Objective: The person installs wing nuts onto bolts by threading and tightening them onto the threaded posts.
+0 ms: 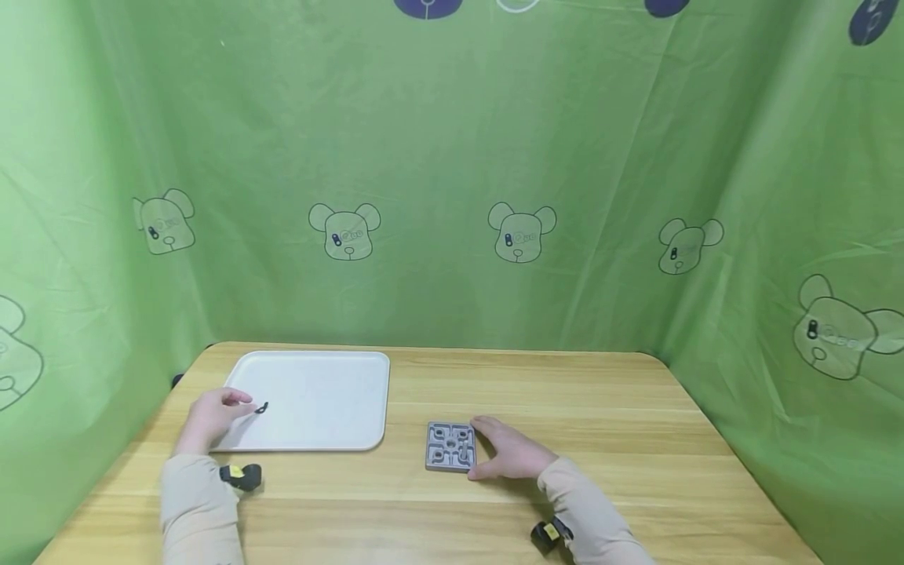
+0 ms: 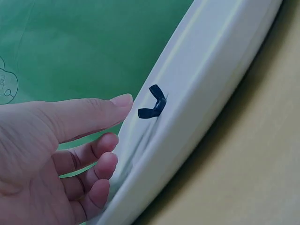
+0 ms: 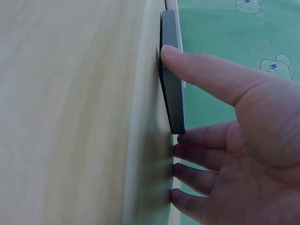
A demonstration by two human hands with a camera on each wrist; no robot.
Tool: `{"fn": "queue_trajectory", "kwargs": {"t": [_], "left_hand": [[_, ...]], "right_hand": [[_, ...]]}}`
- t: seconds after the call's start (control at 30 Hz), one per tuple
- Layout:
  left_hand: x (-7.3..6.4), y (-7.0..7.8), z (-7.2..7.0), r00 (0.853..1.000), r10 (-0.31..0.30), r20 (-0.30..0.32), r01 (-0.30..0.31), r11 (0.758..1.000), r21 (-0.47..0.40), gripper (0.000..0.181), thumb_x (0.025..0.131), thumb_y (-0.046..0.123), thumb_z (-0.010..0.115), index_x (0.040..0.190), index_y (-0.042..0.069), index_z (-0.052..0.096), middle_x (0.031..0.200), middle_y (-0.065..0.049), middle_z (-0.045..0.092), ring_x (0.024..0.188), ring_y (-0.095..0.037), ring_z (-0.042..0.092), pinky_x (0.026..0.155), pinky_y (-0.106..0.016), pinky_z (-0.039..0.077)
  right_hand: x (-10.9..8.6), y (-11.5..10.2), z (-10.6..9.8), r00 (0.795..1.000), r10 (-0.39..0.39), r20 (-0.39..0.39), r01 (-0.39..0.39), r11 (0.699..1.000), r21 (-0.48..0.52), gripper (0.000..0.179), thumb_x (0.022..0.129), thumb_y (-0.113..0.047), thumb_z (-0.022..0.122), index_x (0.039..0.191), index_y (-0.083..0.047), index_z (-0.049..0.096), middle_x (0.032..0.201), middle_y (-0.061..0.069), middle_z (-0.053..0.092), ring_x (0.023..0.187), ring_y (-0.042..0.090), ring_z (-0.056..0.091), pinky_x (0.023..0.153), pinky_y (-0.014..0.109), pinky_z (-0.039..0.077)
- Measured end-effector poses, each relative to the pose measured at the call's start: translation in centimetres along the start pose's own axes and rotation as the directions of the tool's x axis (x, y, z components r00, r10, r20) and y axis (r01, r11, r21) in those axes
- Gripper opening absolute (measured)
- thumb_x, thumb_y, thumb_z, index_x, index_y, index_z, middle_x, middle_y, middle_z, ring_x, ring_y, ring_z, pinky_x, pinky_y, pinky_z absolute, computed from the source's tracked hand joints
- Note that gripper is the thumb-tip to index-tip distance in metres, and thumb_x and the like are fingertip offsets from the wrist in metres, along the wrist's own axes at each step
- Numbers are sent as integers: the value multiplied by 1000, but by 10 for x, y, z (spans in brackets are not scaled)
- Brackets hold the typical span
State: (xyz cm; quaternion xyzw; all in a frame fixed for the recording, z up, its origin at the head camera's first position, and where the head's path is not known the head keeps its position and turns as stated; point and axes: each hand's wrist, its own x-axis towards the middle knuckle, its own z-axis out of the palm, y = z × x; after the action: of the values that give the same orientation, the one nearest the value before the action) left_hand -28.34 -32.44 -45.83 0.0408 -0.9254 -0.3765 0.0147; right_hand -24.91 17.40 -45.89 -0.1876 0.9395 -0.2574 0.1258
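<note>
On the left part of the white tray (image 1: 318, 400) lies a small black wing nut (image 2: 158, 104), its two wings spread in a V. My left hand (image 1: 217, 413) reaches over the tray's left edge. In the left wrist view its thumb tip is close to the wing nut with a gap between, and the other fingers are loosely bent. My right hand (image 1: 512, 451) holds a grey square plate (image 1: 450, 446) by its right side, thumb at the near corner and fingers at the far corner. The plate lies flat on the table, with several recesses and round holes on top.
The wooden table (image 1: 410, 518) carries the tray at left and the plate near the middle. Green curtains (image 1: 438, 298) with bear-head prints hang behind it and on both sides. Each wrist bears a small black camera, such as the left camera (image 1: 242, 476).
</note>
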Motion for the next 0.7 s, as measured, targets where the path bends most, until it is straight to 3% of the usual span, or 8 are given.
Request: {"fn": "queue_trajectory", "kwargs": {"t": [0.27,0.53,0.7], "left_hand": [[-2,1,1,1000,-3,20,3,1000,9,30,91,19,64,109,-5,66,120,-32,61,109,-45,55,93,-54,40],[-2,1,4,1000,-5,-3,5,1000,28,22,87,17,68,96,-3,70,105,-26,68,89,-29,58,74,-33,38],[-1,1,5,1000,2,-16,-1,999,42,21,87,16,67,95,-3,69,102,-25,68,88,-28,58,73,-32,38]], "right_hand": [[0,0,0,1000,4,4,-4,1000,1,100,71,-41,82,148,0,33,156,21,30,143,41,30,115,59,25],[-1,-1,0,1000,-3,3,3,1000,4,99,71,-40,82,148,1,33,156,22,31,143,42,31,115,60,25],[-1,-2,0,1000,-1,4,1,1000,5,99,71,-40,82,148,0,33,156,22,31,143,42,31,115,59,25]]}}
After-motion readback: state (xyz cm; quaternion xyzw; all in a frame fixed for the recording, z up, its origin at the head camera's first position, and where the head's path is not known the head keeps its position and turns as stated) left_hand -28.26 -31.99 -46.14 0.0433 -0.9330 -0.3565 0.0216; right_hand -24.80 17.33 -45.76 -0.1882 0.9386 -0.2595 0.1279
